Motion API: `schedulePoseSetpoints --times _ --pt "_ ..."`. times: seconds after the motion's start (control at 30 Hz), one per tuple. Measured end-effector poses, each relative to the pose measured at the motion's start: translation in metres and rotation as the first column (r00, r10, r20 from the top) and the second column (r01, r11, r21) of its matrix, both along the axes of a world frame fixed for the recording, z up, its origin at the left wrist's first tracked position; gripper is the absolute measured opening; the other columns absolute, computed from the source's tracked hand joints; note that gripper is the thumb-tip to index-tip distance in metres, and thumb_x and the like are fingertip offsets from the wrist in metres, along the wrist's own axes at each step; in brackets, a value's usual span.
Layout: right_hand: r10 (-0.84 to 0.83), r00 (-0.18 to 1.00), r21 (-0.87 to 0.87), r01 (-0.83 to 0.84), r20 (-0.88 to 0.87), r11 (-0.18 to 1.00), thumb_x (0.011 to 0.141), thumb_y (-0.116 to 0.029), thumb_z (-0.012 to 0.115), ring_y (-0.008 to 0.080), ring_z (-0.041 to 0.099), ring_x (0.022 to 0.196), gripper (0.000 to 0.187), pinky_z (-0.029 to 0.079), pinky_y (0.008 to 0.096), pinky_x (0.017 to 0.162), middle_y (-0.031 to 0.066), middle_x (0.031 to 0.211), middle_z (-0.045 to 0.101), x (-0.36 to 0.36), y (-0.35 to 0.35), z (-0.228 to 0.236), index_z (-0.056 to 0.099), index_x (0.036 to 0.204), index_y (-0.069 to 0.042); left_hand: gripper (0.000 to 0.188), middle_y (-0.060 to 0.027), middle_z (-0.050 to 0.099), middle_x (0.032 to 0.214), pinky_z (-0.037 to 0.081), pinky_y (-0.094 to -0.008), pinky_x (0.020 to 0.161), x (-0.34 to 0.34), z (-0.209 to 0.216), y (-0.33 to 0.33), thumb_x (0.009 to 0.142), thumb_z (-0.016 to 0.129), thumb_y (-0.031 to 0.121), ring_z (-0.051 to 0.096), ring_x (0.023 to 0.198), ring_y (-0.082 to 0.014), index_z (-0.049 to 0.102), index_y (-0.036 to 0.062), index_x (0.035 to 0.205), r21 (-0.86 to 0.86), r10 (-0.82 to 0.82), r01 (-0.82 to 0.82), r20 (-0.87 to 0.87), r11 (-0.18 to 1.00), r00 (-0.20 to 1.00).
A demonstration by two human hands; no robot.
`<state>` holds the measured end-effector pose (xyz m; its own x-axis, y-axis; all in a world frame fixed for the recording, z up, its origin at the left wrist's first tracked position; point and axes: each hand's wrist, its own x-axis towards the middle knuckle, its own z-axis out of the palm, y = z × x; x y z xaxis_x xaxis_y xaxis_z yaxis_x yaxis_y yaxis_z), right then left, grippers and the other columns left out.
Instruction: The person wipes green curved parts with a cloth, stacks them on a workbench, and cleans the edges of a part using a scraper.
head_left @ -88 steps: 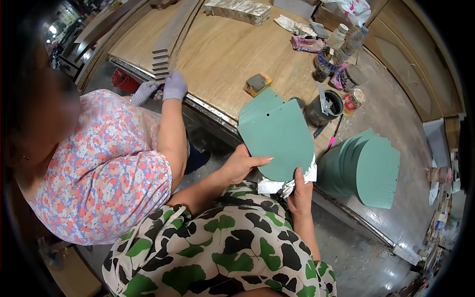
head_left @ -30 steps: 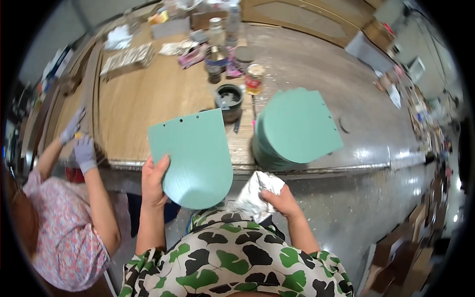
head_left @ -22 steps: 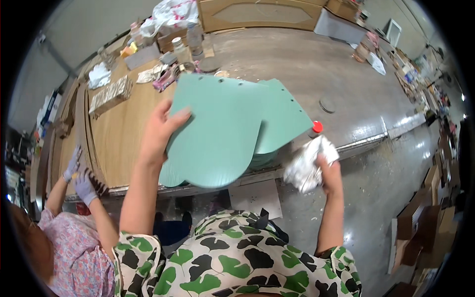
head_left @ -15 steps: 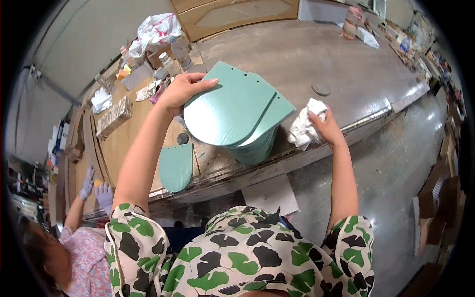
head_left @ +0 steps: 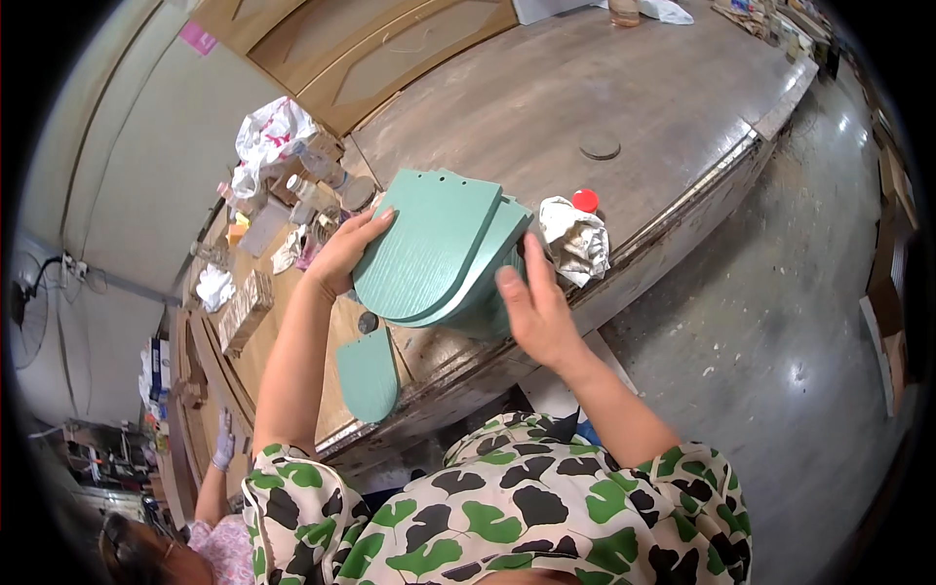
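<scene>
On the green stack (head_left: 490, 297), the top board (head_left: 427, 244) is pinched by the left hand (head_left: 349, 252), the right hand (head_left: 541, 314) spread at the stack's right.

White plastic bag (head_left: 265, 146), dark round disc (head_left: 600, 147)

Free rm behind stack (head_left: 429, 246), rag (head_left: 574, 244) R

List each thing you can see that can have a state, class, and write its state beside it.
Top green panel: skewed against the panel beneath
Green stack: edges uneven
Left hand: gripping the top panel's left edge
Right hand: open, at the stack's right side
Loose green panel: lying flat on the table
White cloth: crumpled, unheld
Plastic bag: bunched up
Dark disc: lying flat
</scene>
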<state>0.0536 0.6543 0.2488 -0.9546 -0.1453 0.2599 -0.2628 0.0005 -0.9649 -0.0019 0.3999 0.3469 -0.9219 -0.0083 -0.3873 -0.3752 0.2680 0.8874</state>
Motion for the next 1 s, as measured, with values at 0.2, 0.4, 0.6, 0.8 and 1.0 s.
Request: schedulePoseSetpoints --times 0.2,0.4,0.6,0.8,1.0 --pt "-0.057 0.988 0.248 0.091 -0.143 0.964 0.093 -0.053 0.043 0.0486 0.019 0.134 0.092 0.015 0.049 0.112 0.0389 0.142 0.019 -0.03 -0.036 0.004 0.01 0.137 0.02 0.046 -0.0089 0.062 0.109 0.051 -0.0287 0.079 0.002 -0.004 -0.001 0.091 0.059 0.03 0.062 0.092 -0.0154 0.052 -0.0001 0.125 0.082 0.074 -0.071 -0.035 0.994 0.997" --pt "-0.089 0.984 0.353 0.139 -0.155 0.925 0.089 -0.064 0.042 0.0497 0.016 0.135 0.098 0.013 0.0517 0.112 0.0388 0.143 0.017 -0.039 -0.039 0.004 0.018 0.138 0.016 0.04 -0.0087 0.063 0.105 0.051 -0.0281 0.078 0.003 -0.014 -0.014 0.09 0.06 0.026 0.063 0.09 -0.0161 0.055 -0.0004 0.119 0.209 0.1 -0.091 -0.032 0.974 0.994" --pt "-0.07 0.992 0.113 0.081 -0.103 0.99 0.087 -0.06 0.049 0.0515 0.019 0.133 0.099 0.016 0.0521 0.111 0.0424 0.139 0.018 -0.014 -0.025 -0.017 0.016 0.137 0.019 0.044 -0.0095 0.064 0.104 0.052 -0.0292 0.076 0.008 -0.025 -0.021 0.088 0.063 0.032 0.063 0.089 -0.016 0.056 -0.0011 0.117 0.274 0.16 -0.145 -0.032 0.951 0.987" --pt "0.021 1.0 0.136 -0.02 -0.011 0.99 0.083 -0.063 0.055 0.0506 0.018 0.133 0.104 0.018 0.0532 0.109 0.0432 0.138 0.019 -0.015 -0.03 -0.006 0.016 0.138 0.016 0.045 -0.0095 0.065 0.1 0.053 -0.0288 0.073 0.005 -0.024 -0.009 0.086 0.064 0.036 0.064 0.086 -0.0165 0.059 0.0 0.113 0.265 0.17 -0.165 0.003 0.95 0.985" --pt "-0.02 0.999 -0.076 0.017 -0.037 0.997 0.079 -0.046 0.069 0.0377 0.042 0.115 0.088 0.031 0.0449 0.102 0.028 0.123 0.043 -0.023 -0.038 0.009 0.028 0.132 0.011 0.047 -0.0095 0.066 0.101 0.053 -0.029 0.074 0.007 -0.023 0.004 0.086 0.063 0.039 0.065 0.085 -0.0169 0.059 0.0007 0.114 0.254 0.096 -0.095 0.008 0.962 0.995"
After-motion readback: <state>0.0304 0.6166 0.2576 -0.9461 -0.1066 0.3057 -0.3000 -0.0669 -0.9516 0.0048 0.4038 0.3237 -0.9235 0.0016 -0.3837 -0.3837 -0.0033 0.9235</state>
